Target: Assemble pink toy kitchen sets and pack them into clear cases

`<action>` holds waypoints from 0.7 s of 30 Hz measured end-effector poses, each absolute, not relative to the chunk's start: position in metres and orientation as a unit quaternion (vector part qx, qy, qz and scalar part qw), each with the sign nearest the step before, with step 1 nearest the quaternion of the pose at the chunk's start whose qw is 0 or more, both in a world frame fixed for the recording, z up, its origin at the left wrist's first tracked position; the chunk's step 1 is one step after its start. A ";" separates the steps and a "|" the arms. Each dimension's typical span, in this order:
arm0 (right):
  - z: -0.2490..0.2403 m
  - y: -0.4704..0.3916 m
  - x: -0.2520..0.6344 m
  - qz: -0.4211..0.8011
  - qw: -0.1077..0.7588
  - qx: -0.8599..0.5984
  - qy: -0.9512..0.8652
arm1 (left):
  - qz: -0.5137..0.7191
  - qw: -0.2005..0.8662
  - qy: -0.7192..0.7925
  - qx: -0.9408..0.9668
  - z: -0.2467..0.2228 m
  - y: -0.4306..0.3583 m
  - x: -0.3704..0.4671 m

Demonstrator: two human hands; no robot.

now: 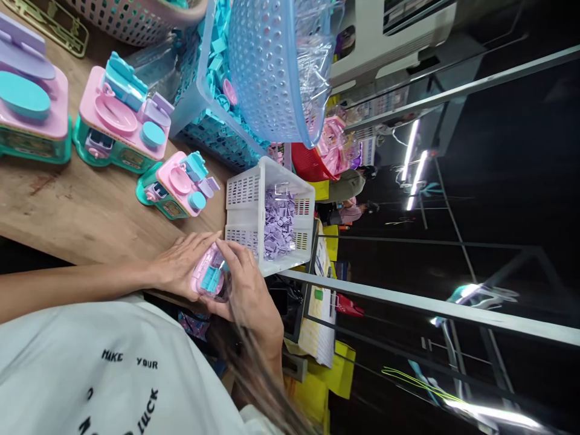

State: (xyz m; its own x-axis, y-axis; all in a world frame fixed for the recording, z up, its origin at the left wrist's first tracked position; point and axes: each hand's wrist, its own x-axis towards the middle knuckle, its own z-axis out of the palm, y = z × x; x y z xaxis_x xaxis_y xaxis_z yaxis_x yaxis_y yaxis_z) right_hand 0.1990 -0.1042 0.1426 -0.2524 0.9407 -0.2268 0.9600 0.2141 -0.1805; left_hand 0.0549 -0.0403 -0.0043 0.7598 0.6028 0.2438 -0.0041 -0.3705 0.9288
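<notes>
white shirt (90, 374) near; both hands (212, 278) grip pink toy (209, 279).

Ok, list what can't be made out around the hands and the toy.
Head view only:
- Toy: mostly covered by the left hand and right hand; its underside is hidden.
- Lilac parts in the white crate: too small to tell shapes.
- Leftmost finished toy: cut off by the frame's left edge.
- Shirt print: cut off at the bottom edge.

Three finished pink-and-teal toy sinks on bench (90, 211): one (34, 115), two (122, 124), three (179, 186). Fourth toy piece (211, 278) held in two hands: left (181, 266), right (249, 296). One white crate (247, 208), lilac parts inside. Two blue baskets (272, 66), one pink basket (136, 21).
</notes>
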 end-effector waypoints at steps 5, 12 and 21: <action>0.133 -0.111 0.200 -0.143 -0.002 0.633 0.761 | 0.257 0.537 0.175 0.784 -0.001 -0.036 0.056; 0.149 -0.106 0.178 -0.106 0.105 0.660 0.736 | 0.253 0.531 0.176 0.789 0.002 -0.035 0.055; 0.156 -0.105 0.187 -0.138 0.054 0.630 0.762 | 0.238 0.535 0.196 0.787 0.001 -0.038 0.055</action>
